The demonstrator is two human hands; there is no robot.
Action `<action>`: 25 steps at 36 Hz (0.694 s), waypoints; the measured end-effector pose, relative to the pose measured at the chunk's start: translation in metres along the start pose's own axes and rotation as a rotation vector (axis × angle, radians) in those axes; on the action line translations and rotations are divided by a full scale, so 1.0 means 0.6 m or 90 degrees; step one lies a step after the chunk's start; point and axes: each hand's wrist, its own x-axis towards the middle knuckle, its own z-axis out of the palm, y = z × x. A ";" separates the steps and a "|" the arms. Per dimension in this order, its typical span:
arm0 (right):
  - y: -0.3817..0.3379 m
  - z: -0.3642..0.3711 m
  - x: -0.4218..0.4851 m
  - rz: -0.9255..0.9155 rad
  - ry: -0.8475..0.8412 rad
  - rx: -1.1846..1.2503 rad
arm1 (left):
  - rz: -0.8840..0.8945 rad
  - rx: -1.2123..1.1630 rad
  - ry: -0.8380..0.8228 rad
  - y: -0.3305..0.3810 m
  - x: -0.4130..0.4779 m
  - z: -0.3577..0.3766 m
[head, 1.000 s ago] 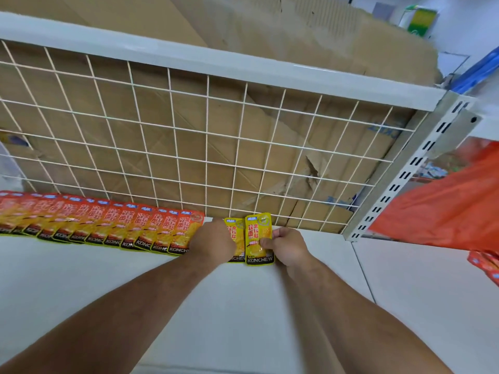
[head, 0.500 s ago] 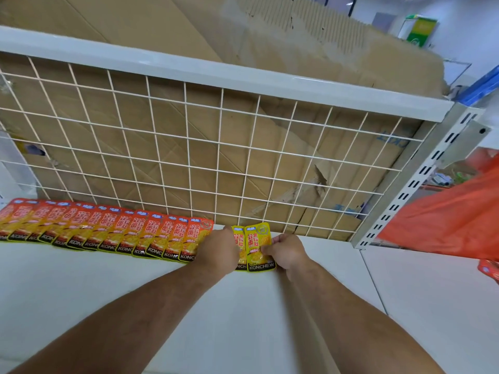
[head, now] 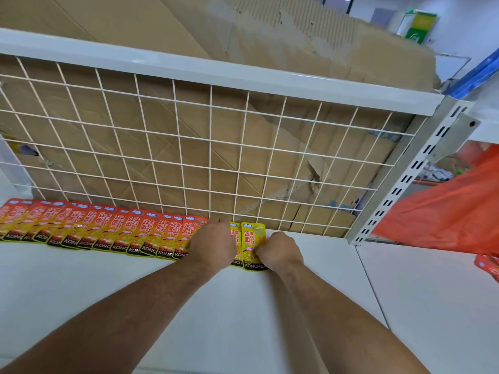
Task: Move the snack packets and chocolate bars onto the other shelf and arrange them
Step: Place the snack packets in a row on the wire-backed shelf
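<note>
Arranging: the right hand (head: pixel 279 251) pinches the end yellow packet (head: pixel 251 242); the left hand (head: pixel 213 244) rests just beside it, grip hidden. Next, likely, it needs squaring against the red row (head: pixel 108 230).

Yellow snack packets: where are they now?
Head view, centre: the yellow packets lie at the back of the white shelf by the wire grid, right of the red packet row, between the left hand and right hand.
</note>
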 end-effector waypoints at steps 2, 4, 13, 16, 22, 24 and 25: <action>0.001 -0.002 0.000 -0.004 -0.004 0.005 | 0.021 0.014 0.013 -0.001 0.000 -0.003; 0.002 -0.004 0.000 -0.002 -0.012 0.015 | 0.024 0.015 -0.003 -0.006 0.001 -0.003; 0.008 -0.010 0.002 -0.022 -0.030 0.025 | 0.029 -0.022 -0.070 -0.016 -0.010 0.016; 0.008 -0.009 0.003 -0.021 -0.031 0.023 | 0.025 -0.024 -0.071 -0.012 -0.008 0.020; 0.013 -0.019 0.006 -0.006 -0.044 0.037 | 0.026 -0.007 -0.077 0.008 -0.007 0.034; 0.016 -0.022 0.006 0.000 -0.045 0.038 | 0.022 -0.005 -0.076 0.014 -0.006 0.034; 0.018 -0.023 0.007 0.002 -0.045 0.039 | 0.020 -0.007 -0.076 0.016 -0.006 0.033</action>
